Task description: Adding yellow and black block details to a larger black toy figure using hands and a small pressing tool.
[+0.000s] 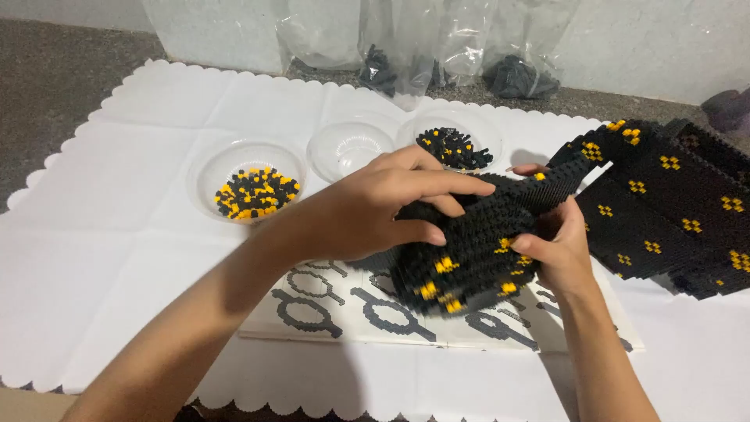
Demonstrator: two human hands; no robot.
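Both of our hands close on the black model built of tiny plastic bricks with yellow dots (469, 250), which we hold just above the printed instruction sheet with grey ring diagrams (367, 312). Our left hand (375, 207) curls over its top, fingers pressing down on the near end, while our right hand (558, 246) grips it from below and beside, thumb against the side. We seem to brace it this way so the bricks stay together under pressure. The model runs up and right into wide black panels (680, 203) resting on the white scalloped paper mat (117, 234).

Behind our hands stand three clear plastic bowls: one with black and yellow bricks (254, 187), one that looks bare (348, 144), one with black bricks (457, 144). Clear plastic bags (406, 47) lean at the wall. We cannot tell whether a loose brick sits under our fingers, and the model's right end is cut off.
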